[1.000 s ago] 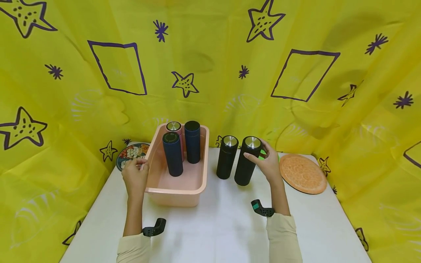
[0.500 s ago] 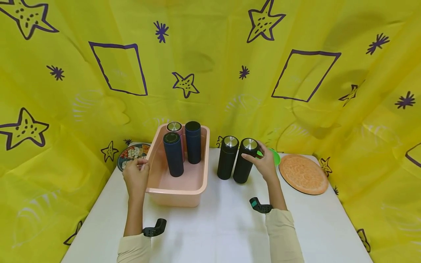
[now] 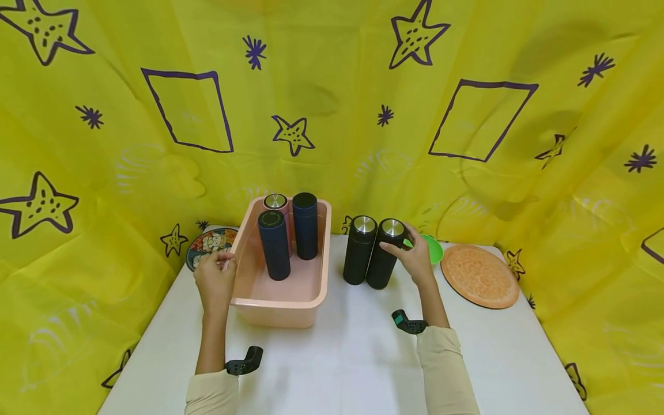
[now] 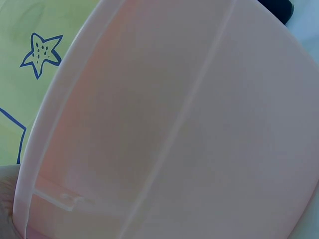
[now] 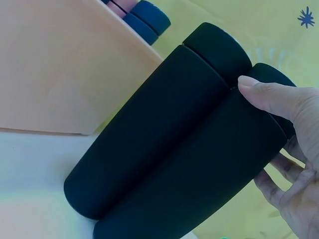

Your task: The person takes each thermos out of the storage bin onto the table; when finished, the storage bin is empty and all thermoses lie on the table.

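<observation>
White table [image 3: 353, 357]: right hand [image 3: 417, 259] grips black flask [image 3: 383, 253]

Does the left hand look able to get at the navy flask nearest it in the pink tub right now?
Probably yes: the left hand grips the pink tub rim, and the navy flask stands just inside, nothing between.

A white table [image 3: 353, 357] is carrying everything. A pink plastic tub [image 3: 311, 291] is sitting left of centre, two black flasks [image 3: 359, 251] are standing touching at its 3 o'clock, a green dish [image 3: 432, 249] (half hidden) and an orange round mat [image 3: 479, 275] are lying further right, and a patterned plate [image 3: 207, 242] is resting at 9 o'clock.
</observation>
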A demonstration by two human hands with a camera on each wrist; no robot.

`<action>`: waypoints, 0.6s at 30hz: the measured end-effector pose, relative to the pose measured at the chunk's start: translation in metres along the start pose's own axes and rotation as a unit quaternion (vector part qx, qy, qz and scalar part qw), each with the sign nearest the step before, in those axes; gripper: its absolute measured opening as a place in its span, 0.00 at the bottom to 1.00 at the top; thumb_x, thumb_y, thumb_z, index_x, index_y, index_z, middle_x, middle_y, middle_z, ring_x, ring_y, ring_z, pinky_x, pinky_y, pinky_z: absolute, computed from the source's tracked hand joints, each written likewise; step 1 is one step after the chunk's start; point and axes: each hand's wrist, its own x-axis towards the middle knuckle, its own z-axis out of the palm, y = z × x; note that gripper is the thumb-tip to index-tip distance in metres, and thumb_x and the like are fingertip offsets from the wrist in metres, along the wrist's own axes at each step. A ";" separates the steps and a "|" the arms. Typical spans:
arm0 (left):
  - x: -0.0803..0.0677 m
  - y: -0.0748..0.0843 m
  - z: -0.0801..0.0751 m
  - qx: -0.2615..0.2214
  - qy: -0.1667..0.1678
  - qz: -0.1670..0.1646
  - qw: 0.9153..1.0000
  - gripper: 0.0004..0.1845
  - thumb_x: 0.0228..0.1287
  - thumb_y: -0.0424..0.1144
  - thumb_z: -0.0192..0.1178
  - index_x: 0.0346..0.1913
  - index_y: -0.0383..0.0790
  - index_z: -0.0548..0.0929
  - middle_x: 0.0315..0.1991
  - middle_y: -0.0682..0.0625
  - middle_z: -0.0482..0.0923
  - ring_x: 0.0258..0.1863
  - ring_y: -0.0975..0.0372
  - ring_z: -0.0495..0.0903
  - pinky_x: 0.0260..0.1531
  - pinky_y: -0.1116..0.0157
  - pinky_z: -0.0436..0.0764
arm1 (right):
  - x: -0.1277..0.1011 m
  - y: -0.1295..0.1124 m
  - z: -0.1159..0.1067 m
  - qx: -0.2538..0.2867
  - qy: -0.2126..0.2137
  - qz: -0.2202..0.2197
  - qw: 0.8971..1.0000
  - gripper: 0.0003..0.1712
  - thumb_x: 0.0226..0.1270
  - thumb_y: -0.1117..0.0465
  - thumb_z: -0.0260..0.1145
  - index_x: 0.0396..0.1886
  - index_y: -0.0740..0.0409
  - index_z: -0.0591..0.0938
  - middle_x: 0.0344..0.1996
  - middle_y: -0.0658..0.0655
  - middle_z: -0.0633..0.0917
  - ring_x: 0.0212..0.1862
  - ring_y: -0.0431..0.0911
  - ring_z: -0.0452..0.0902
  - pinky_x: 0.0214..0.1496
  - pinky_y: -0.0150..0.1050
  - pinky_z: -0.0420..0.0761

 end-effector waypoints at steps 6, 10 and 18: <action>-0.001 0.001 -0.001 0.000 -0.002 0.001 1.000 0.07 0.61 0.30 0.61 0.38 0.28 0.84 0.37 0.33 0.76 0.39 0.42 0.77 0.40 0.52 0.74 | 0.002 0.003 0.000 0.004 -0.005 0.003 1.000 0.47 0.54 0.59 0.76 0.72 0.61 0.65 0.70 0.63 0.69 0.72 0.54 0.63 0.69 0.51 0.69; -0.001 0.001 -0.001 -0.002 0.003 0.004 1.000 0.07 0.60 0.30 0.61 0.38 0.28 0.84 0.36 0.34 0.76 0.38 0.44 0.77 0.39 0.52 0.74 | 0.002 -0.001 -0.001 0.001 -0.014 0.012 1.000 0.47 0.55 0.59 0.76 0.73 0.61 0.64 0.71 0.63 0.68 0.73 0.54 0.62 0.70 0.51 0.68; -0.001 0.002 -0.002 -0.001 -0.003 -0.002 1.000 0.07 0.61 0.30 0.62 0.39 0.28 0.84 0.37 0.35 0.77 0.38 0.45 0.77 0.40 0.52 0.74 | -0.014 -0.029 -0.002 -0.005 -0.040 -0.004 0.999 0.44 0.56 0.65 0.73 0.71 0.68 0.63 0.68 0.70 0.69 0.70 0.62 0.64 0.69 0.55 0.67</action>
